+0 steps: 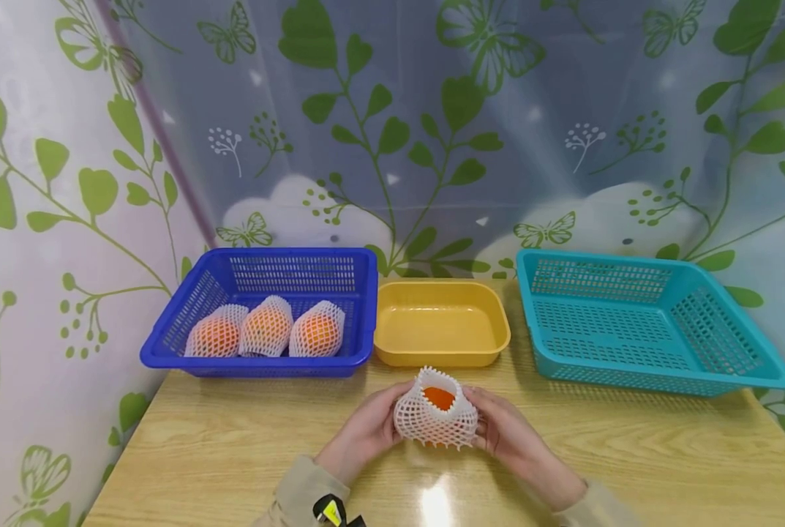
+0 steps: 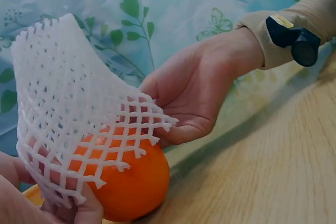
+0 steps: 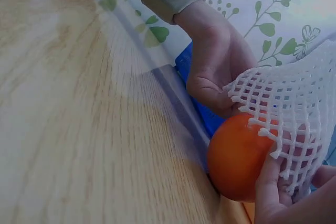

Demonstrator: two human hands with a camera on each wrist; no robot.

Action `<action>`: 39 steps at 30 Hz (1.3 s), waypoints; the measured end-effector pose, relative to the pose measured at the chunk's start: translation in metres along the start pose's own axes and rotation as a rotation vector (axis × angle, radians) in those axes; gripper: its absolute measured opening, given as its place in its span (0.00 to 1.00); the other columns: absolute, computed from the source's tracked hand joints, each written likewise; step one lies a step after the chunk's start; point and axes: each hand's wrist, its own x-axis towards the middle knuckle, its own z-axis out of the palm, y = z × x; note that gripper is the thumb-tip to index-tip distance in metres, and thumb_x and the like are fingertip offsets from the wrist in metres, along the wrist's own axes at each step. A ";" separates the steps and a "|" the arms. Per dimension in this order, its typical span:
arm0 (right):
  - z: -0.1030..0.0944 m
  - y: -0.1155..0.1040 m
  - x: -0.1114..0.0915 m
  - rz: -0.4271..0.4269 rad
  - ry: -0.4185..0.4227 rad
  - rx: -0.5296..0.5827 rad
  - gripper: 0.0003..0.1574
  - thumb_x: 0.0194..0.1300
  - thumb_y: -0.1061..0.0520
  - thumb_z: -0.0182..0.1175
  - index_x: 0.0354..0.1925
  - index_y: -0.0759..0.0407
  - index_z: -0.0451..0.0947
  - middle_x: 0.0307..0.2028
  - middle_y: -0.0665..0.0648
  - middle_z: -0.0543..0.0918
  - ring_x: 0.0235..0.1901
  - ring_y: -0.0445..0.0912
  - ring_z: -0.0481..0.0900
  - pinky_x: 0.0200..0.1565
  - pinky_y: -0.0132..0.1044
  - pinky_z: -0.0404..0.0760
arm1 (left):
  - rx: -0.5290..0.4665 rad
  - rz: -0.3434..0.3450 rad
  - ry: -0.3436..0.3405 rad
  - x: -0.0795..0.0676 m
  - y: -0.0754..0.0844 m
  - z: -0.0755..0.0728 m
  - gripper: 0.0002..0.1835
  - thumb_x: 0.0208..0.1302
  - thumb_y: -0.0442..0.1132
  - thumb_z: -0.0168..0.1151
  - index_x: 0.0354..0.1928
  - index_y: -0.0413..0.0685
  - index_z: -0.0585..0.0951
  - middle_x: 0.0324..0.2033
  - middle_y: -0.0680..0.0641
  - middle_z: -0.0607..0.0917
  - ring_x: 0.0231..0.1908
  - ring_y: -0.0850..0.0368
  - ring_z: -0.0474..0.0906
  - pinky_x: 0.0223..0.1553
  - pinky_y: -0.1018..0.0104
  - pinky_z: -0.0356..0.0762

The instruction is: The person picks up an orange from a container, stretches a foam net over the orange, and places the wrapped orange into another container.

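Observation:
Above the table's front, a white foam fruit net (image 1: 432, 428) hangs partly over an orange (image 1: 440, 398). My left hand (image 1: 369, 428) grips the net's left side, and my right hand (image 1: 512, 439) pinches its right side. Seen from the left wrist, the orange (image 2: 131, 177) pokes out below the net's lower edge, close to the wood. The right wrist view also shows the orange's bare lower part (image 3: 236, 161), with fingers of both hands on the mesh (image 3: 294, 108). Whether any fingertips press the fruit itself is hard to see.
At the back left, a blue basket (image 1: 260, 364) holds three netted oranges (image 1: 267, 327). A yellow tray (image 1: 441, 359) stands behind the hands. On the right is a turquoise basket (image 1: 655, 377). A patterned curtain (image 1: 392, 146) hangs behind the wooden table (image 1: 201, 454).

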 end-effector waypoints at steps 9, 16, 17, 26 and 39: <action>-0.005 0.000 0.008 0.014 0.026 -0.058 0.09 0.80 0.52 0.50 0.50 0.54 0.74 0.40 0.50 0.84 0.40 0.41 0.84 0.43 0.32 0.85 | 0.054 0.031 0.118 0.006 -0.010 0.002 0.22 0.74 0.47 0.58 0.60 0.38 0.78 0.40 0.49 0.87 0.39 0.60 0.84 0.40 0.66 0.84; -0.004 0.000 0.015 -0.008 0.046 -0.201 0.13 0.81 0.53 0.47 0.52 0.61 0.72 0.38 0.52 0.82 0.37 0.43 0.83 0.39 0.34 0.85 | 0.139 0.109 0.210 0.008 -0.015 0.005 0.23 0.76 0.45 0.54 0.61 0.33 0.74 0.46 0.42 0.84 0.42 0.54 0.80 0.42 0.60 0.83; -0.004 0.000 0.016 -0.007 0.052 -0.222 0.16 0.81 0.53 0.47 0.56 0.63 0.72 0.39 0.53 0.82 0.37 0.43 0.83 0.38 0.34 0.85 | 0.150 0.118 0.218 0.008 -0.016 0.005 0.23 0.76 0.45 0.54 0.60 0.32 0.74 0.46 0.41 0.83 0.42 0.54 0.79 0.42 0.60 0.82; 0.005 -0.008 0.021 -0.017 0.046 -0.281 0.37 0.82 0.50 0.46 0.73 0.76 0.56 0.48 0.54 0.83 0.44 0.43 0.82 0.46 0.36 0.85 | 0.194 0.182 0.270 0.007 -0.005 0.014 0.23 0.77 0.47 0.53 0.60 0.33 0.75 0.48 0.41 0.83 0.42 0.57 0.79 0.41 0.66 0.82; 0.015 -0.027 0.020 -0.041 -0.090 -0.171 0.42 0.81 0.39 0.43 0.77 0.62 0.45 0.56 0.58 0.80 0.49 0.47 0.84 0.55 0.40 0.82 | 0.199 0.372 0.347 0.013 0.010 0.033 0.18 0.76 0.50 0.55 0.46 0.40 0.80 0.35 0.50 0.83 0.33 0.61 0.77 0.32 0.71 0.75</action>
